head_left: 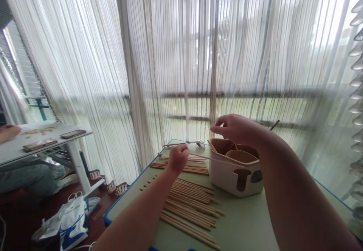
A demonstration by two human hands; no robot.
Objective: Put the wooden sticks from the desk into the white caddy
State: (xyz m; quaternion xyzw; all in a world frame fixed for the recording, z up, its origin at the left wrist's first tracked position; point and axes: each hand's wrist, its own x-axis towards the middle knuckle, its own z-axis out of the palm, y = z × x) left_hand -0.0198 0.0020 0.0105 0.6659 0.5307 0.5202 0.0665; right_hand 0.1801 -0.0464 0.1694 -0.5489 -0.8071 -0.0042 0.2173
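Note:
My left hand [178, 158] is closed in a fist around a thin wooden chopstick [202, 157], which points right towards the front rim of the utensil holder. Above that white holder [227, 178] with brown compartments hovers my right hand [234, 128], its thumb and forefinger apart and nothing visible between them. Its other fingers are partly hidden. Rows of loose chopsticks [190, 205] lie on the table below and beside my left hand. Behind the fist rests a metal slotted spoon [200, 143]. A dark stick end [275, 125] shows beyond my right forearm, its lower part hidden.
The pale green table [241, 220] has a blue edge and stands against sheer curtains [181, 54]. To the left, another person's hand [10, 131] is at a white table [70, 128] with small wooden pieces and two phone-like slabs. Bags [70, 217] sit on the floor.

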